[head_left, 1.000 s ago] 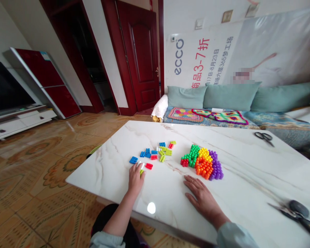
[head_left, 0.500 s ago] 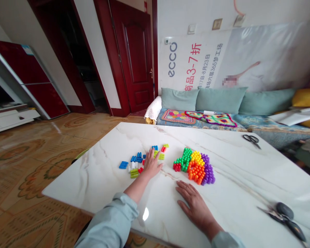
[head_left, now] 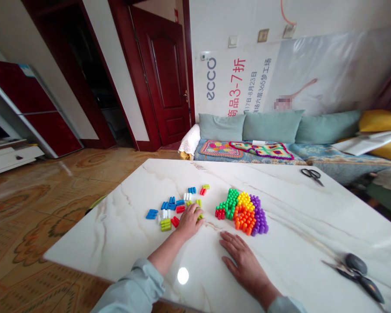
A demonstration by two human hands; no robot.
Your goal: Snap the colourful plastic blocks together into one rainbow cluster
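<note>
My left hand (head_left: 189, 222) rests over small lime-green plastic cylinders (head_left: 198, 203), its fingers bent down and partly hiding them; the thumb stands apart. Around it on the table lie little groups of cylinders: blue ones (head_left: 152, 214), white ones (head_left: 187, 196), red ones (head_left: 180, 209) and more lime ones (head_left: 166, 224). My right hand (head_left: 243, 259) lies flat, palm down, with nothing in it. Just beyond the right hand sits a tight cluster of bead-like round-ended pieces, with green (head_left: 231, 204), yellow (head_left: 245, 200), orange (head_left: 244, 219), purple (head_left: 260, 217) and red (head_left: 220, 214) patches.
The white marbled table (head_left: 117, 243) carries black-handled scissors (head_left: 313, 175) at its far right corner. Nearer on the right are pointed snips with black handles (head_left: 356, 274), blades towards my right hand. A sofa (head_left: 220, 150) with cushions stands behind the table.
My left hand has drawn back a little towards me, uncovering white and red cylinders, and its fingers have bent down. The right hand stays flat. The view has shifted slightly.
</note>
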